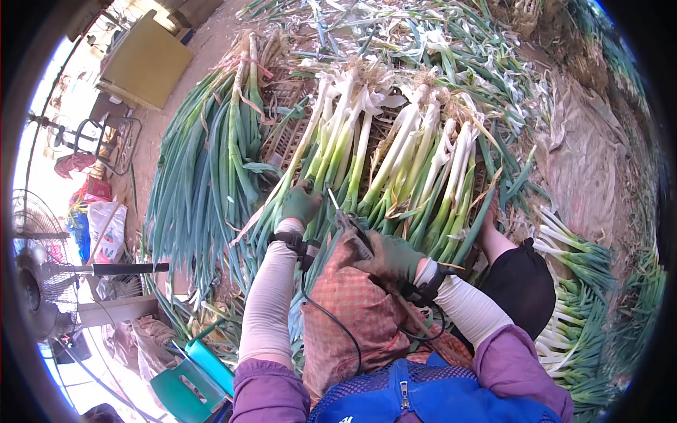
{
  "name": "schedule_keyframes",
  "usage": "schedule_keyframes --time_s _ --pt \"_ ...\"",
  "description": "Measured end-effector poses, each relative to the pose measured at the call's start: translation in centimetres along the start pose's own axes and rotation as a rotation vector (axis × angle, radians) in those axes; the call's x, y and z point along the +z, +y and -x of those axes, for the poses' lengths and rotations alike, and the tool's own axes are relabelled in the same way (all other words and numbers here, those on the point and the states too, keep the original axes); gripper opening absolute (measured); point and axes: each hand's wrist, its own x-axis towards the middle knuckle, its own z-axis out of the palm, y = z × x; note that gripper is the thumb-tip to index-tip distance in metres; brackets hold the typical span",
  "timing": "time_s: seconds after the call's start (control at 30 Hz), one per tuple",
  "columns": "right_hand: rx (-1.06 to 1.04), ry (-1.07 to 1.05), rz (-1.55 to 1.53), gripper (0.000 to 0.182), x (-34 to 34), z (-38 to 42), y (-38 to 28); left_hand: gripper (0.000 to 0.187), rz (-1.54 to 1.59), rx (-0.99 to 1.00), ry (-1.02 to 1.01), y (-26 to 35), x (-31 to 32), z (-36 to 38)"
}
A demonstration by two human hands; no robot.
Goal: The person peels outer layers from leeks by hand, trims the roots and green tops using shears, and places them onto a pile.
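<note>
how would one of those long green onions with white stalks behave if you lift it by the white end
The long green onion with white stalk would probably stay fairly stiff along its thick white part. Its thin green leaves likely droop, as the bundled green leaves bend. It looks light and slender.

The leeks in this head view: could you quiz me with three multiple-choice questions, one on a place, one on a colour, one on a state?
1. Where do the trimmed leeks lie?
A. on a crate ahead of the hands
B. in a bucket
C. on a shelf

2. What colour are the gloves?
A. red
B. green
C. white

3. What is the right hand doing?
A. resting open
B. pointing
C. gripping a knife

Answers: 1 A, the crate's lattice shows under them; 2 B, both the left hand and the right wear green; 3 C, fingers wrap the handle.
</note>
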Motion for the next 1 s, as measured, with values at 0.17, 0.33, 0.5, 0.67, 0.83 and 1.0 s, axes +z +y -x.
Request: schedule_keyframes --time_s 0.17,0.33,0.5,0.67,0.83,1.0 --pt "0.069 0.008 0.033 0.077 -0.8 -1.1 -1.1 0.062 0.179 0.082 0.038 1.1 -0.3 1.5" --pt "0.13 0.21 0.074 0.068 -2.7 -4.1 -0.6 0.057 0.29 0.079 -0.061 1.4 0.7 1.2" --pt "0.179 0.185 0.007 0.072 -5.9 -5.6 -1.2 0.053 0.373 0.048 -0.091 1.3 1.1 0.5" --pt "0.116 0.127 0.086 0.081 -4.3 -3.6 -1.3 0.054 0.532 0.009 -0.243 0.1 0.1 0.3" --pt "0.079 0.241 0.057 0.073 -6.1 -6.8 -0.4 0.057 0.551 0.013 -0.319 -0.6 -0.4 0.9" --pt "0.206 0.265 0.187 0.069 -10.9 -11.4 -2.2 0.055 0.466 0.029 -0.293 0.5 -1.1 1.4"
